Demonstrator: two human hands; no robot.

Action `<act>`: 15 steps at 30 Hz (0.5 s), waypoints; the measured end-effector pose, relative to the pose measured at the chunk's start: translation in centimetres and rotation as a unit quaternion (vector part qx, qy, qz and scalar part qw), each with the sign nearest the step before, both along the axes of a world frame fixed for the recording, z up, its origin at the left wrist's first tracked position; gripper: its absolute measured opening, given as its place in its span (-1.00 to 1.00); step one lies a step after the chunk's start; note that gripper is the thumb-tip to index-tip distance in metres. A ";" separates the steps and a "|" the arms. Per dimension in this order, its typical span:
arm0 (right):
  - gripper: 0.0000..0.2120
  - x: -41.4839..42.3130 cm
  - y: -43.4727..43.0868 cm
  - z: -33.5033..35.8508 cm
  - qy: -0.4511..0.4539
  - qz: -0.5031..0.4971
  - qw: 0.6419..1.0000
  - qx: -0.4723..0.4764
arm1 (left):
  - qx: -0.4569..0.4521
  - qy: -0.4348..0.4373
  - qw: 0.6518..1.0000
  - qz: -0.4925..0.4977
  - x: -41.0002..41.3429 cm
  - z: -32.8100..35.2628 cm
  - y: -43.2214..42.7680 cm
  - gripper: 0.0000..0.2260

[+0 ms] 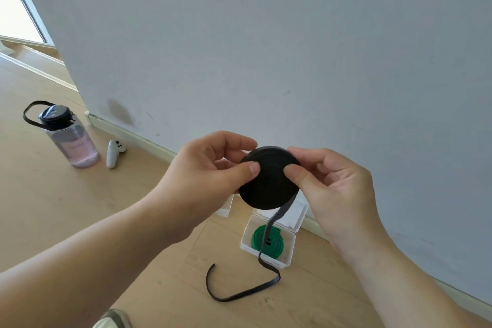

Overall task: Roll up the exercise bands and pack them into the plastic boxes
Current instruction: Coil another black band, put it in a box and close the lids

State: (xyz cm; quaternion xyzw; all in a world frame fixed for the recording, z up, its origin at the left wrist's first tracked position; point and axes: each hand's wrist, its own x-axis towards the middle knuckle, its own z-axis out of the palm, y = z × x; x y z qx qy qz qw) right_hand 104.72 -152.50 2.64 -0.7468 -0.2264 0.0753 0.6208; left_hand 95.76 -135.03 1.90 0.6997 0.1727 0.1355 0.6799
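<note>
Coils of black exercise band point(269, 178) make a flat disc that we hold up in front of the wall point(266, 34), above the floor point(80, 221). Its round face is turned toward us, so the roll's axis points roughly at our eyes. From the disc's lower right edge a loose tail point(280, 212) drops down. It passes in front of the box below, lies on the floor, runs left there, and its free end curls upward.

Our left hand point(210, 168) pinches the disc's left side, thumb flat on the face and fingers curled behind the upper rim. Our right hand point(332, 189) grips the right side the same way, thumb on the face and fingers bent behind.

Below the roll an open plastic box point(263, 258) stands on the floor by the wall, with a rolled green band point(257, 238) lying flat inside it. A second box point(226, 208) shows only partly behind our left hand.

Well off to the left stand a water bottle point(72, 141) and, beside it, a white controller point(114, 153).
</note>
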 end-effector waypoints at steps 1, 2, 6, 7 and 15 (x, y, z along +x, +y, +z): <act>-0.69 -0.1 0.0 0.0 -0.031 0.006 0.999 -0.030 | 0.088 0.014 0.996 -0.007 -0.1 -0.2 0.0 -0.75; -0.68 -0.2 0.0 -0.1 -0.078 0.013 0.995 -0.063 | 0.177 0.023 0.984 -0.014 -0.3 -0.2 -0.3 -0.73; -0.69 -0.5 -0.1 -1.0 -0.190 0.061 0.973 -0.118 | 0.304 -0.018 0.951 -0.055 -0.7 -0.4 -0.9 -0.72; -0.69 -0.5 -0.1 -1.0 -0.179 0.059 0.975 -0.115 | 0.303 -0.014 0.951 -0.053 -0.7 -0.4 -0.9 -0.72; -0.69 0.2 -0.3 0.0 -0.003 0.008 1.000 0.001 | 0.017 -0.042 0.999 0.029 -0.3 0.2 -0.3 -0.77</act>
